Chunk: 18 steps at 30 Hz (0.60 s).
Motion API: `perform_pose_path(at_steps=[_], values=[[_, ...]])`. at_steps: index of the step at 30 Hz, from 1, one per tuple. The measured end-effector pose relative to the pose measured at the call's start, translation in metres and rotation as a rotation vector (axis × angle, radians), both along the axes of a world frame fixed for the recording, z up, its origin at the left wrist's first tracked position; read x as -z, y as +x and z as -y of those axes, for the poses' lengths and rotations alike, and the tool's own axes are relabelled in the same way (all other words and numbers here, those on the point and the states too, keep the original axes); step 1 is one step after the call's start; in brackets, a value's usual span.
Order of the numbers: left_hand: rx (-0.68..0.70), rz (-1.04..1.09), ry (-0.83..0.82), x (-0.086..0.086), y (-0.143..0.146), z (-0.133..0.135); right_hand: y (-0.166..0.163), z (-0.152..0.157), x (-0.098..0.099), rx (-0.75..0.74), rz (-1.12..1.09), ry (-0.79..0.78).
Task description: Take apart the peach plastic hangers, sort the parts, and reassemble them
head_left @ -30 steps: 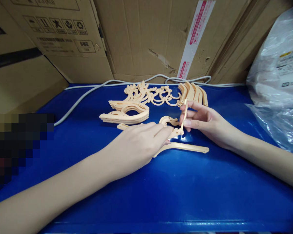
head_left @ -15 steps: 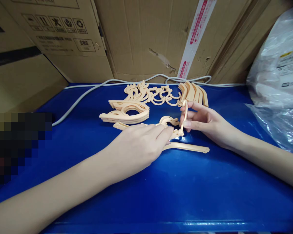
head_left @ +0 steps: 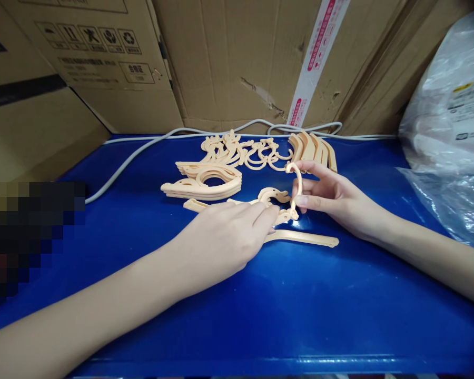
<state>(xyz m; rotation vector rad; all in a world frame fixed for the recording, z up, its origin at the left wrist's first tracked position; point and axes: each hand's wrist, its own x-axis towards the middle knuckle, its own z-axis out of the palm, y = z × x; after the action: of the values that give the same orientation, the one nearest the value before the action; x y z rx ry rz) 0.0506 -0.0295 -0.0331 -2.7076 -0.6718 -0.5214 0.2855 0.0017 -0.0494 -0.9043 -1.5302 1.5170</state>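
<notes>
My right hand [head_left: 332, 192] pinches a cream plastic hanger hook [head_left: 299, 181] between thumb and fingers. The hook stands upright, its lower end against the right tip of a flat cream hanger body [head_left: 274, 193]. Over that body lies my left hand [head_left: 229, 231], fingers closed on it and hiding most of it. A curved hanger arm [head_left: 308, 238] extends from beneath the left hand toward the right, lying on the blue table [head_left: 284, 310]. Another cream strip [head_left: 193, 205] pokes out left of the knuckles.
Behind the hands are stacked hanger bodies [head_left: 221, 190], a jumble of hooks [head_left: 256, 158] and a row of hanger arms [head_left: 310, 150]. A white cable [head_left: 142, 145] runs along the back, before cardboard boxes [head_left: 221, 63]. A clear plastic bag [head_left: 438, 131] stands at right.
The hook in my right hand has turned, its curved top now pointing further left. My left hand has hardly moved.
</notes>
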Motion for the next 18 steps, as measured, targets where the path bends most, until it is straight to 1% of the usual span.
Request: perform_pose_path(at_steps=[5, 7, 9, 11, 13, 15, 18], values=[[-0.036, -0.047, -0.018, 0.002, 0.001, 0.001, 0.002, 0.000, 0.000, 0.024, 0.042, 0.012], [-0.054, -0.048, -0.017, 0.002, 0.001, 0.001, 0.002, 0.001, 0.000, 0.018, 0.078, 0.040], [-0.070, -0.014, -0.001, -0.001, 0.002, 0.002, -0.001, 0.005, 0.001, -0.029, 0.136, 0.102], [-0.090, 0.049, 0.042, -0.009, 0.001, 0.003, -0.005, 0.009, 0.002, -0.114, 0.192, 0.170], [-0.111, 0.095, 0.083, -0.017, 0.000, 0.006, -0.008, 0.012, 0.002, -0.148, 0.191, 0.185], [-0.129, 0.105, 0.072, -0.022, -0.001, 0.007, -0.010, 0.012, 0.002, -0.112, 0.140, 0.147], [-0.119, 0.104, -0.049, -0.020, -0.002, 0.007, -0.010, 0.010, 0.001, -0.044, 0.099, 0.109]])
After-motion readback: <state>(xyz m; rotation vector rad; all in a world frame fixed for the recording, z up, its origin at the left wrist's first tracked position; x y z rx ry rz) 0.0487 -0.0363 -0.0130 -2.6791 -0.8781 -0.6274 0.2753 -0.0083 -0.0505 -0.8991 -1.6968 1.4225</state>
